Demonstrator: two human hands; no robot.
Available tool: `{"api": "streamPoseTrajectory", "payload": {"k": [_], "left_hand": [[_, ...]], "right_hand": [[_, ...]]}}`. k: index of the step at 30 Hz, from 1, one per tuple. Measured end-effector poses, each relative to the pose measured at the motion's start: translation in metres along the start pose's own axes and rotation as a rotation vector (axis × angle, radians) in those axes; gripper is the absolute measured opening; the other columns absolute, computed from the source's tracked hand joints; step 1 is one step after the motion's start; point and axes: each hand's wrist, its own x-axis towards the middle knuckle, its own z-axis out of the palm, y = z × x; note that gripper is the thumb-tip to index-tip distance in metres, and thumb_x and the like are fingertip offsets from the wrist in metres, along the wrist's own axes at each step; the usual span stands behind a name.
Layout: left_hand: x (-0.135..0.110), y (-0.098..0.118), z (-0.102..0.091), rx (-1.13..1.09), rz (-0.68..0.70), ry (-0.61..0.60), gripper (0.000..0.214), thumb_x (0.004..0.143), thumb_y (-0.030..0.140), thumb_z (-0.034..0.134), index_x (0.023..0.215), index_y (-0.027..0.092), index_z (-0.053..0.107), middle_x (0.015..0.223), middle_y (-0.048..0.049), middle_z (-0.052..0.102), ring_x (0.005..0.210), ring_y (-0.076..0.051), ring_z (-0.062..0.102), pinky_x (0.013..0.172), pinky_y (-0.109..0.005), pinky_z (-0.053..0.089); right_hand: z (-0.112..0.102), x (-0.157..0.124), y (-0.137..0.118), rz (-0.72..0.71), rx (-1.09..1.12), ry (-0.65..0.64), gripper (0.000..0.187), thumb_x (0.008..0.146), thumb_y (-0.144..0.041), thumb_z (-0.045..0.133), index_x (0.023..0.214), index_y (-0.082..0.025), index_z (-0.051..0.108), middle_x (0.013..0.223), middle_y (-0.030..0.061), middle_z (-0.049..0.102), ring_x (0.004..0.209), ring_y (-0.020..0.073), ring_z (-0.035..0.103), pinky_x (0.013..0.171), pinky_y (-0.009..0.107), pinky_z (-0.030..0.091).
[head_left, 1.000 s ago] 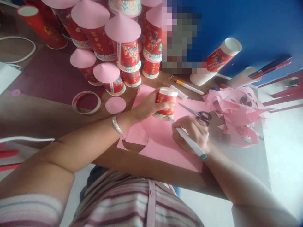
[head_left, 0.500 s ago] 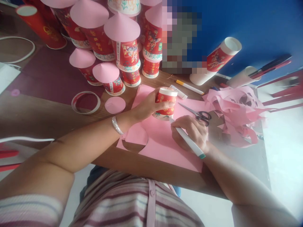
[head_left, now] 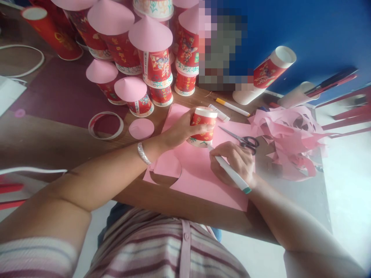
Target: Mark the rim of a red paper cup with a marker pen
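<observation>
My left hand (head_left: 185, 129) is wrapped round a red paper cup (head_left: 203, 122) with gold print and a white band near its base. Dark green strokes show on that band. In my right hand (head_left: 233, 160) is a white marker pen (head_left: 232, 174) with a green end, its tip touching or very near the cup's lower band. Beneath both hands lies pink paper (head_left: 199, 173) with a round piece cut out at its left. Scissors (head_left: 245, 141) with dark handles lie on the paper, right of the cup.
Red cup towers with pink cone tops (head_left: 150, 34) stand at the back left. A pink disc (head_left: 141, 128) and a cut cup ring (head_left: 106, 125) lie left. Pink paper scraps (head_left: 292, 135), a yellow-capped marker (head_left: 232, 107) and a leaning cup stack (head_left: 265, 75) are right.
The marker's tip has shifted very slightly along the cup's lower band, where the green marks look a little fuller. Both hands keep their grip.
</observation>
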Motion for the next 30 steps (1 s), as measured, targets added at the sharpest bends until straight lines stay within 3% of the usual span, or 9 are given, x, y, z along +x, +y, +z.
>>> {"api": "streamPoseTrajectory", "payload": {"k": [14,20,30], "left_hand": [[0.0007,-0.0010,-0.0005,0.001,0.003,-0.006,0.067,0.083,0.053,0.107,0.132,0.023,0.074,0.124,-0.0088,0.080,0.115,-0.026,0.081,0.093,-0.036,0.065],[-0.0001,0.0012,0.0010,0.009,-0.014,0.010,0.070,0.081,0.053,0.107,0.135,0.023,0.074,0.122,-0.0082,0.080,0.113,-0.026,0.081,0.086,-0.034,0.065],[-0.0003,-0.0022,-0.0024,-0.013,-0.015,-0.006,0.069,0.084,0.054,0.107,0.136,0.023,0.074,0.128,-0.0105,0.082,0.118,-0.028,0.082,0.093,-0.036,0.069]], "right_hand": [[0.0029,-0.0016,0.0002,0.008,-0.022,0.039,0.031,0.100,-0.003,0.069,0.118,-0.028,0.069,0.086,-0.0035,0.078,0.065,0.0165,0.075,0.059,0.028,0.061],[0.0029,0.0007,-0.0001,0.002,0.027,0.014,0.030,0.102,-0.001,0.068,0.117,-0.026,0.066,0.088,-0.0031,0.079,0.066,0.0149,0.074,0.061,0.027,0.060],[0.0012,0.0002,-0.0007,0.012,-0.058,0.073,0.035,0.096,-0.001,0.068,0.117,-0.029,0.070,0.081,-0.0056,0.077,0.061,0.0162,0.072,0.055,0.029,0.058]]}}
